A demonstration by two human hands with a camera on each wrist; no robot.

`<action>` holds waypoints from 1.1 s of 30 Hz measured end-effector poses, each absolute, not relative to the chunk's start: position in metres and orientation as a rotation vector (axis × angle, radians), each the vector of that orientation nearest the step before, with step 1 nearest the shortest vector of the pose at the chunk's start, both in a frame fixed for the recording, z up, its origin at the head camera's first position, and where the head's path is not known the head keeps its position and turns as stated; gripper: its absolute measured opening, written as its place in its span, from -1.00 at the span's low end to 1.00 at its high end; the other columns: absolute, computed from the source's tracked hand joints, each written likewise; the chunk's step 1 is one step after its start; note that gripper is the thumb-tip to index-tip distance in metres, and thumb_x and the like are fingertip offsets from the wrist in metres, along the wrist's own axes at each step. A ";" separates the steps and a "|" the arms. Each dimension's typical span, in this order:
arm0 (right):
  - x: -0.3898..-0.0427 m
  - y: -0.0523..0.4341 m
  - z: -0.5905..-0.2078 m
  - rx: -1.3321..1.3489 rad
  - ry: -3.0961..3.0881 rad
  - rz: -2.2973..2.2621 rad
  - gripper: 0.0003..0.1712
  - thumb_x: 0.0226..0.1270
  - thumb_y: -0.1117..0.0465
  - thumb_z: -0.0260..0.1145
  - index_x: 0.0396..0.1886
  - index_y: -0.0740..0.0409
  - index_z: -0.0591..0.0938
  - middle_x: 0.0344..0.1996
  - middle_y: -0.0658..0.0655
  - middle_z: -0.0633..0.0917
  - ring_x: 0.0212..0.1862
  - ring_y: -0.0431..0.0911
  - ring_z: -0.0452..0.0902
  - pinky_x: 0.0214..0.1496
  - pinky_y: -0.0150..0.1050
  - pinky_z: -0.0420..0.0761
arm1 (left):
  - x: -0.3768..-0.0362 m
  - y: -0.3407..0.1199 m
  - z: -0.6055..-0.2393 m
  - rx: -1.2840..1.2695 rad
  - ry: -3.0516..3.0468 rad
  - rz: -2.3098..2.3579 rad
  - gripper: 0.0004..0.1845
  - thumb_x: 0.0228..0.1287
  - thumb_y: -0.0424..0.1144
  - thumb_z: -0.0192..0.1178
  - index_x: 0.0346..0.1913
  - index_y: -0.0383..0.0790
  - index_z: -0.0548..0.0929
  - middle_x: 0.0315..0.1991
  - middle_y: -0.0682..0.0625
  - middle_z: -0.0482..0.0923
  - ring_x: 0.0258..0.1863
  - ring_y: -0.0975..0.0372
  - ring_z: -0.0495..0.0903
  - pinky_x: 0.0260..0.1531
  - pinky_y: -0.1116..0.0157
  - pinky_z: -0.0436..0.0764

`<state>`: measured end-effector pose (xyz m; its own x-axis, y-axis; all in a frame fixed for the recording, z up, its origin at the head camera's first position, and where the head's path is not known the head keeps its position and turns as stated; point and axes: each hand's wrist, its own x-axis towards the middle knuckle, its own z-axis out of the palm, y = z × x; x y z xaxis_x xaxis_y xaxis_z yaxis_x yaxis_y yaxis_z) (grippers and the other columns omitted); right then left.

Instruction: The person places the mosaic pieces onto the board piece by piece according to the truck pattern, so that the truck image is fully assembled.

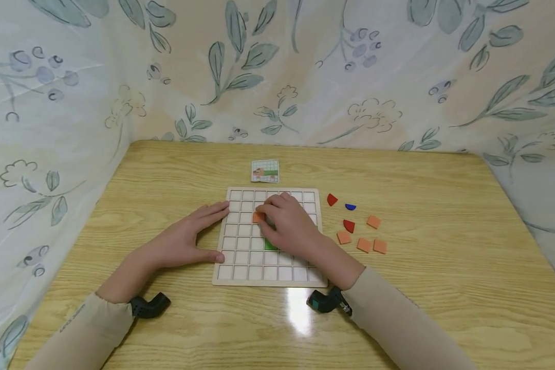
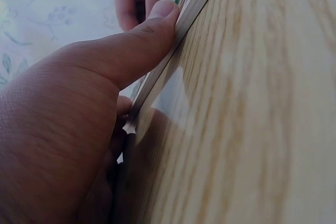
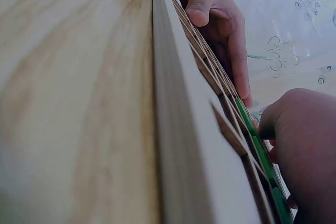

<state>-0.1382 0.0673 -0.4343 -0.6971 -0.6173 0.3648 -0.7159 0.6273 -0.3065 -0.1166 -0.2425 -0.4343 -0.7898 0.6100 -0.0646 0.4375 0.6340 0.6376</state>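
Note:
A wooden grid board (image 1: 219, 275) lies on the table. My left hand (image 1: 180, 239) rests along its left edge, fingers and thumb extended and spread, with the thumb tip (image 2: 165, 10) against the rim in the left wrist view. Over the middle of the grid, my right hand (image 1: 291, 223) pinches an orange square tile (image 1: 257, 217) between thumb and index finger, at a cell left of centre. Below that hand a green tile (image 1: 270, 244) shows in the grid, partly covered. The right wrist view reveals several green tiles (image 3: 265, 160) in a row beneath the right hand (image 3: 310, 140).
To the right of the board lie several loose orange tiles (image 1: 364, 245), two red quarter-circle pieces (image 1: 332, 199) and a blue half-round piece (image 1: 350, 207). Behind the board is a small pattern card (image 1: 265, 171). A floral cloth (image 1: 305, 77) hangs beyond the table's far edge.

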 end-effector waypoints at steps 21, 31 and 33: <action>-0.135 0.073 -0.428 1.085 -2.617 0.635 -0.78 0.52 0.20 0.43 0.04 0.15 0.84 -0.05 0.09 0.77 0.02 0.03 0.63 0.15 -0.07 0.58 | -0.118 -0.242 -0.432 0.835 2.577 0.891 0.23 0.16 0.43 0.53 0.79 0.13 0.15 0.79 0.21 -0.06 0.77 -0.02 -0.14 0.61 -0.27 0.09; -0.125 0.091 -0.427 1.061 -2.560 0.676 -0.75 0.49 0.22 0.44 0.06 0.19 0.85 -0.05 0.12 0.77 -0.04 0.06 0.61 0.10 -0.04 0.58 | -0.118 -0.242 -0.432 0.815 2.581 0.887 0.23 0.16 0.45 0.52 0.79 0.14 0.16 0.79 0.24 -0.06 0.77 -0.02 -0.14 0.62 -0.26 0.07; -0.123 0.094 -0.426 1.048 -2.559 0.684 -0.73 0.50 0.20 0.45 0.08 0.21 0.85 -0.04 0.12 0.78 -0.03 0.06 0.60 0.10 -0.03 0.58 | -0.118 -0.243 -0.433 0.816 2.584 0.884 0.23 0.16 0.45 0.52 0.79 0.14 0.16 0.79 0.24 -0.07 0.77 -0.03 -0.15 0.62 -0.26 0.06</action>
<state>-0.1226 0.0945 -0.4259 -0.6924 -0.5777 0.4323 -0.7164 0.6219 -0.3162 -0.1181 -0.2425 -0.4326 -0.7975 0.5971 -0.0865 0.4188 0.6511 0.6330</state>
